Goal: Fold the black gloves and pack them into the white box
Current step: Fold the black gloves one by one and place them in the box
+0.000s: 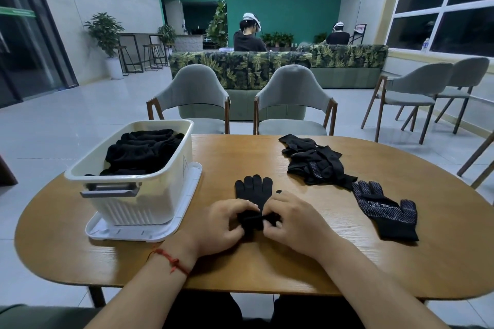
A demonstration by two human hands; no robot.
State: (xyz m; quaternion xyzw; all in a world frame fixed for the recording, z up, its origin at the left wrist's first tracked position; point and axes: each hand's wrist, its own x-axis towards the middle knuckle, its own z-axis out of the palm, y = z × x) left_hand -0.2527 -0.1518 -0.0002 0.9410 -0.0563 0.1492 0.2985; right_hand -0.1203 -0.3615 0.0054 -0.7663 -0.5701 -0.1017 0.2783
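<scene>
A black glove [254, 191] lies flat on the table in front of me, fingers pointing away. My left hand [223, 224] and my right hand [290, 222] both pinch its cuff end, which is bunched up between my fingertips. The white box [139, 195] stands at the left on its lid [187, 195]. It holds several folded black gloves [141, 152]. A single dotted black glove [385, 208] lies flat to the right of my hands. Behind it sits a loose pile of black gloves [315, 163].
The wooden table [347, 262] is oval, with its near edge just below my wrists. Two grey chairs [291, 99] face me across it, more chairs stand at the right. Two people sit behind a leaf-patterned sofa [240, 67] far back.
</scene>
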